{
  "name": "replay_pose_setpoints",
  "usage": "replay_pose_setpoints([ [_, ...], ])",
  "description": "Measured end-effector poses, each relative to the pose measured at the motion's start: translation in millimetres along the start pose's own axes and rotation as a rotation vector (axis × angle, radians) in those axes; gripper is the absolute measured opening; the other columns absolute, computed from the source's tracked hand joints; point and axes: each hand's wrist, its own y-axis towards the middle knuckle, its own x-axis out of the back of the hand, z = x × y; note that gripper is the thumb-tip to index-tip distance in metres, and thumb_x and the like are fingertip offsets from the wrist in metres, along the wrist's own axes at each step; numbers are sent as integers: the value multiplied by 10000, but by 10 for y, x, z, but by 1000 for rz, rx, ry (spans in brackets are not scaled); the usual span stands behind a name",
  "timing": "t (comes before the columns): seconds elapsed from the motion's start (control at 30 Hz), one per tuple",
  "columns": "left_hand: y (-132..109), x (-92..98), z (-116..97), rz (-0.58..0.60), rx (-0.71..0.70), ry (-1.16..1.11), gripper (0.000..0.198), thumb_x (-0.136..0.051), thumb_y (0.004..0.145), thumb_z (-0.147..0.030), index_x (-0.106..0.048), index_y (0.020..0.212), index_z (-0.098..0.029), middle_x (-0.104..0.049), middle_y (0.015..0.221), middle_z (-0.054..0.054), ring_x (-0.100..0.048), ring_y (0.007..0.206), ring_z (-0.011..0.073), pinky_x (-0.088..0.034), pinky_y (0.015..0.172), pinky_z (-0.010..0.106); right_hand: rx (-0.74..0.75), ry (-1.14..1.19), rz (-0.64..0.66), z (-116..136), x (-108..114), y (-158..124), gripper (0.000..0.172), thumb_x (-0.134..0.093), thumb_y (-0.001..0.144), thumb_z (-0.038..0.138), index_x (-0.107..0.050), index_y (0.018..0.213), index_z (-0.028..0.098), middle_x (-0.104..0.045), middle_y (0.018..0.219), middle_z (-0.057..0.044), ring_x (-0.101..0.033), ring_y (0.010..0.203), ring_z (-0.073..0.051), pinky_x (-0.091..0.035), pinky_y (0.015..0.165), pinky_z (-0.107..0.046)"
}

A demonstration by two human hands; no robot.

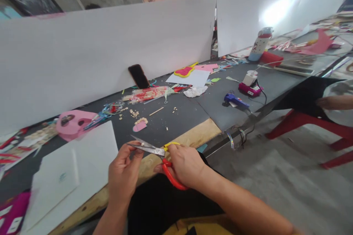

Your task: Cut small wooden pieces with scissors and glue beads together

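My right hand (189,165) is closed round the red handles of a pair of scissors (156,150), whose blades are parted and point left. A thin yellow piece (172,143) shows by its fingers; whether it belongs to the scissors I cannot tell. My left hand (124,170) pinches at the blades, fingers pressed together. Something tiny and pale shows there, too small to name. Just beyond the blades lies a pink rounded card piece (140,126) with small beige bits (142,120) along its top edge.
More beige bits (134,113), a thin stick (156,111) and a bag of sticks (147,94) lie behind. A phone (139,76) leans on the white partition (110,47). White sheets (74,169) are left; a blue glue gun (235,100) and power strip (250,89) right. Another person's hand (335,102) is far right.
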Motion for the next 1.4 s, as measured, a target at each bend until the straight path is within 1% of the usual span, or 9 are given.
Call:
replay_pose_setpoints([
  [0.3,136,-68,50,60,-86,-40,141,-573,810,-288,-662,763,-189,-637,954,73,-570,1036,207,-429,951,349,86,-63,19,-223,61,187,397,-495,831,540,-523,930,157,-654,873,-124,-622,854,-266,-470,688,-338],
  [0.43,198,-63,60,150,43,-257,125,-628,772,-283,-684,752,-173,-664,927,87,-567,1081,236,-437,934,361,170,-93,8,-324,53,272,273,-543,812,454,-498,854,187,-636,824,-91,-609,813,-239,-442,655,-308],
  [0.53,205,-69,34,244,176,-422,115,-662,747,-273,-700,721,-168,-684,865,78,-563,1101,250,-431,935,365,219,-75,1,-368,29,283,276,-500,839,472,-481,828,197,-621,750,-62,-607,730,-215,-420,619,-291],
  [0.6,199,-72,6,265,197,-458,105,-671,740,-265,-701,699,-173,-683,823,68,-548,1121,249,-418,949,365,226,-55,3,-382,21,275,290,-446,870,483,-476,832,197,-607,689,-41,-595,642,-198,-399,574,-282],
  [0.7,180,-63,-35,241,194,-480,86,-685,725,-253,-688,691,-175,-680,835,70,-538,1130,249,-411,952,365,228,-35,-23,-380,42,258,300,-460,856,505,-464,812,208,-600,679,-36,-577,604,-188,-387,551,-279],
  [0.83,158,-23,-63,235,176,-485,45,-693,718,-223,-686,726,-179,-671,935,81,-516,1160,251,-379,978,366,275,-6,-48,-363,100,261,323,-539,795,529,-435,805,223,-611,759,-57,-587,705,-206,-412,601,-286],
  [1.17,91,-77,29,240,275,-821,88,-743,695,-261,-725,736,-186,-656,976,60,-537,1080,240,-406,900,315,232,34,61,-321,97,257,345,-527,797,555,-417,807,229,-611,766,-56,-593,687,-211,-431,601,-301],
  [1.27,98,-118,73,183,315,-896,117,-735,706,-294,-723,743,-184,-661,909,39,-564,949,191,-408,862,294,192,-26,59,-367,77,283,295,-501,834,506,-460,834,214,-625,781,-63,-608,709,-211,-438,612,-299],
  [1.4,160,-90,149,52,357,-786,154,-685,760,-335,-696,779,-182,-634,794,3,-538,808,129,-388,809,250,132,-224,-11,-529,113,428,172,-484,849,340,-550,899,190,-665,841,-92,-629,824,-233,-448,684,-312],
])
